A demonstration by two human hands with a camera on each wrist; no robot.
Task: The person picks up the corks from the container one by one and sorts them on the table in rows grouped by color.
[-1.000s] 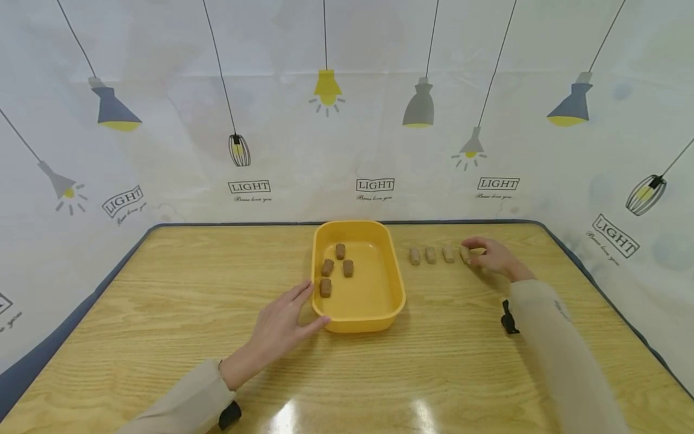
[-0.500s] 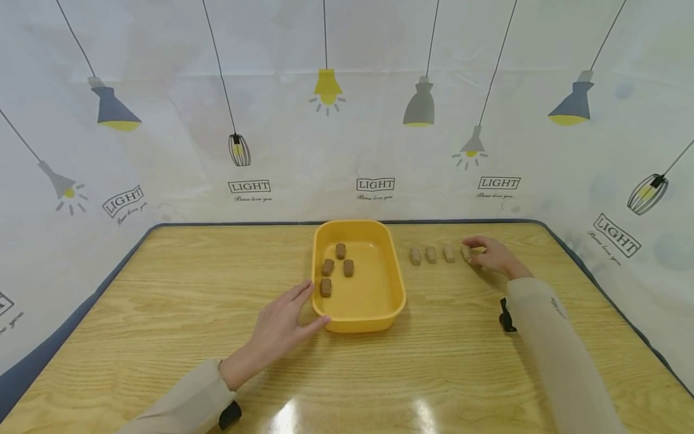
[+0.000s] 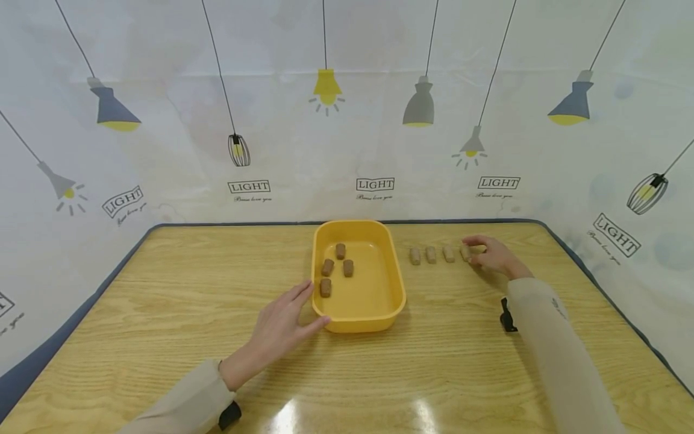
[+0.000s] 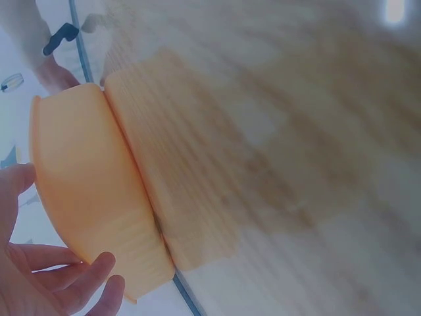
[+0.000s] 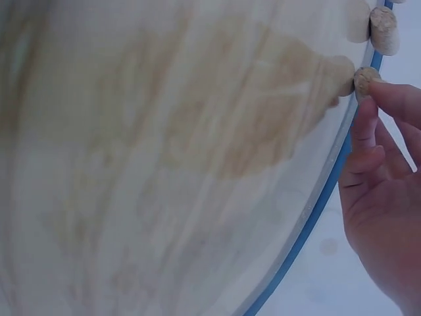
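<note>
Over on the right, my right hand (image 3: 496, 256) pinches a small brown cylinder-shaped piece (image 3: 465, 252) between thumb and fingertips, at the right end of a short row. In the right wrist view that piece (image 5: 365, 76) appears pale and rough, standing on the tabletop. A yellow plastic tub (image 3: 400, 289) stands mid-table. My left hand (image 3: 279, 325) rests on its near left corner with fingers spread, the thumb at the front rim and fingertips along the left side. Inside the tub's left half lie several darker brown pieces (image 3: 349, 269) of similar shape.
Other pieces of the row, such as the leftmost brown piece (image 3: 414, 256), stand between the tub and my right hand. The glossy wooden table (image 3: 179, 283) ends in a dark blue edge against a wall covering (image 3: 293, 132) printed with lamps.
</note>
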